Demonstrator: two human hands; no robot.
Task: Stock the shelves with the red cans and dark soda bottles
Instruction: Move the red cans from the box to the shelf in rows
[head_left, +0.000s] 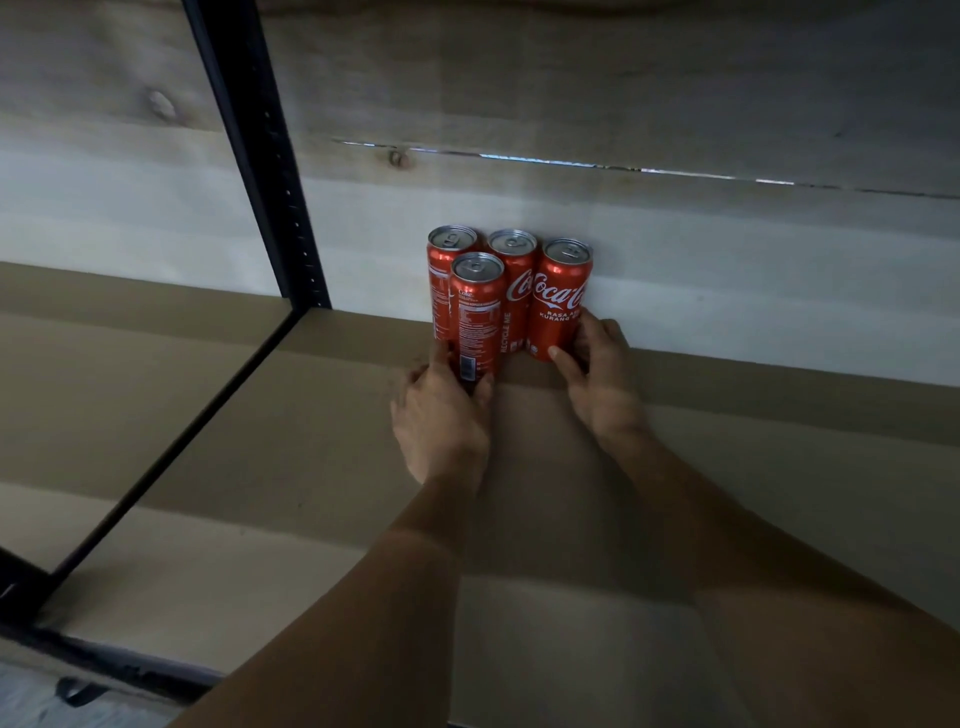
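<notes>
Several tall red cans stand upright together at the back of a brown shelf board (311, 467), against a pale wooden wall. My left hand (441, 415) grips the base of the front-left can (475, 312), thumb and fingers curled round it. My right hand (597, 374) holds the lower part of the rightmost can (561, 296), fingers wrapped on its right side and thumb at its front. Two more cans (511, 291) stand behind, touching these. No dark soda bottles are in view.
A black metal upright (260, 156) rises at the left, and a black shelf divider (171, 441) runs diagonally toward the near-left corner. A thin gap (571, 165) shows between wall planks. The shelf board stretches bare to the left and right of the cans.
</notes>
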